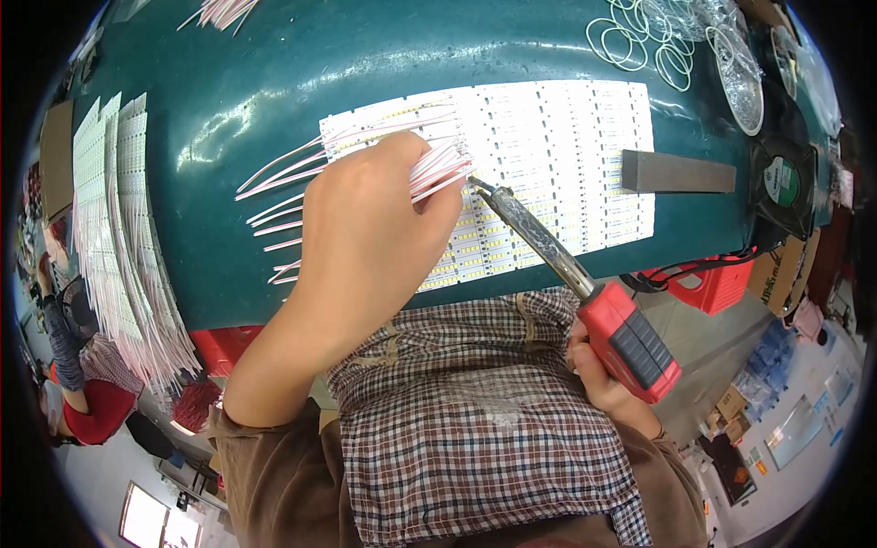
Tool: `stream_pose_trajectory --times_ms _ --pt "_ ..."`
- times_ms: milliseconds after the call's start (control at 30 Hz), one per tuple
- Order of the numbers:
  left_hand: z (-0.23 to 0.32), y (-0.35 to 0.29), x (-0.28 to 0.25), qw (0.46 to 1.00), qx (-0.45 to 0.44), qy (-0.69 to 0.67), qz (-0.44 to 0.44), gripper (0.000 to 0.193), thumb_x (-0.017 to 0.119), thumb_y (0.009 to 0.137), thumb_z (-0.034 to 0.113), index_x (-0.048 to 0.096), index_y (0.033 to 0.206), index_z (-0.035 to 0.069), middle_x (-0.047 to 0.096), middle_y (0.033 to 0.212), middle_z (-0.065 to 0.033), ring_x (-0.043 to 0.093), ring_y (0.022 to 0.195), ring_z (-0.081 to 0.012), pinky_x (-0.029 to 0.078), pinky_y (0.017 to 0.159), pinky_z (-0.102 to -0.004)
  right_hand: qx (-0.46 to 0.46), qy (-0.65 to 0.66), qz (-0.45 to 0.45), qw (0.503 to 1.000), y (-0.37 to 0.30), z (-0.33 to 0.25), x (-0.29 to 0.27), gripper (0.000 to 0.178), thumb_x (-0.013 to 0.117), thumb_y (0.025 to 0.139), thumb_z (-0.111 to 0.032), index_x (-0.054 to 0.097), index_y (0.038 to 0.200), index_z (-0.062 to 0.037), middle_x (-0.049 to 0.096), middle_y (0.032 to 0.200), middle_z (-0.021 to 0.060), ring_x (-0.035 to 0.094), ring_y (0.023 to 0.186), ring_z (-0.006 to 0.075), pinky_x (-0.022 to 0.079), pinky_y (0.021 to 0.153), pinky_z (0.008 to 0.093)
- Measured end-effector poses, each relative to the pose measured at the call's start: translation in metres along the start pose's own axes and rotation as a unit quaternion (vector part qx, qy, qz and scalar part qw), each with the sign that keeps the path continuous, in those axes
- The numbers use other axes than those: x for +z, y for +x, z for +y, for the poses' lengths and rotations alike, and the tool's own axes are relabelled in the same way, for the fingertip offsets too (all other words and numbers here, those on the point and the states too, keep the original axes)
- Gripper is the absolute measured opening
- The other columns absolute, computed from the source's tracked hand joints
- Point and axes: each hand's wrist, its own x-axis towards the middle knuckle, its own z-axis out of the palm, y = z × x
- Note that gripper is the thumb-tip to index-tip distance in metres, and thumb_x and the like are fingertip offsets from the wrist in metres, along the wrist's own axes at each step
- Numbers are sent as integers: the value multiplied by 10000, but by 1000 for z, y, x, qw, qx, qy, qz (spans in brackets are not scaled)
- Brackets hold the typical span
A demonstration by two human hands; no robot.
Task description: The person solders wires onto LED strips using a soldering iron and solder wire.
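My left hand (365, 210) is closed round a bundle of thin white and pink wires (440, 171), their tips reaching a white LED circuit board panel (548, 137) on the green table. In my right hand (598, 373) is a soldering iron (630, 342) with a red and black handle. Its dark tip points up and left, right by the wire ends, though I cannot tell whether they touch. More wires (279, 173) stick out from the panel's left edge, past my left hand, which hides part of the panel.
A grey rectangular bar (678, 172) lies across the panel's right side. Beyond it stands a black fan (784, 183). Wired LED boards (119, 210) overhang the table's left edge. Coils of pale wire (639, 36) lie at the back right. Another person (87, 393) is at the far left.
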Motion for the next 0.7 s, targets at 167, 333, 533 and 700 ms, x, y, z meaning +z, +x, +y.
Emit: stream_pose_trajectory --times_ms 167,333,533,700 --pt "0 0 1 1000 -3 -5 8 223 756 844 146 624 800 -28 627 683 -147 585 563 -220 442 546 -343 -6 -11 -28 1000 -2 5 -3 234 761 806 -103 684 1002 0 680 866 135 682 686 287 548 602 340" --pt "1 0 0 1000 2 -4 8 241 753 846 152 602 791 -28 622 683 -154 589 564 -226 441 549 -348 30 8 -21 999 -7 0 -7 237 750 796 -88 671 996 12 679 869 144 679 693 294 544 613 346" --pt "-1 0 -7 998 -27 -34 -41 194 641 952 151 628 896 -34 666 726 -129 609 588 -186 457 556 -322 -88 -133 34 987 0 -27 -16 99 721 778 -69 652 829 -19 667 794 146 659 672 246 519 602 350" --pt "-5 2 -21 989 -68 -97 -88 229 562 1025 167 674 1017 -33 704 783 -65 620 646 -108 466 573 -269 -45 -75 74 993 -9 -33 -29 158 745 771 -73 638 873 -18 663 811 138 654 657 268 527 604 360"
